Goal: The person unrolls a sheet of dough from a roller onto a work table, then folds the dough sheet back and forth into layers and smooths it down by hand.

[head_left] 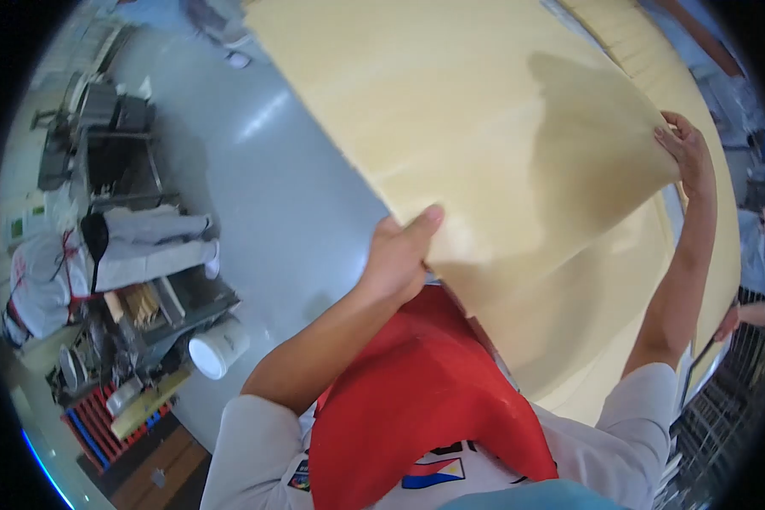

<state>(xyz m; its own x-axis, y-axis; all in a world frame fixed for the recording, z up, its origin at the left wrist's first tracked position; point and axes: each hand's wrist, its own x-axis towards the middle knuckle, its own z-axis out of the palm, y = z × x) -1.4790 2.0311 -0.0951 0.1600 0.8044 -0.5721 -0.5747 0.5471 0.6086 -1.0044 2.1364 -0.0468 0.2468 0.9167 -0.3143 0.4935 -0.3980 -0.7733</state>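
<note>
A wide, thin, pale yellow sheet [450,110] stretches across the upper middle of the view. My left hand [399,255] grips its near left edge, thumb on top and the other fingers hidden underneath. At the sheet's right edge, my right hand [687,153] pinches it between thumb and fingers. The part between my hands is lifted and bowed, with a shadow across its right side. Below it lies another pale yellow layer [586,314] on the work surface. A red cloth hangs over my chest [433,374].
On the left, a person in white [144,238] stands by a metal table with trays and tools. A white bucket [219,348] is on the grey floor [272,170]. Wire racks [722,433] stand at the lower right. Another person's hand [729,323] shows at the right edge.
</note>
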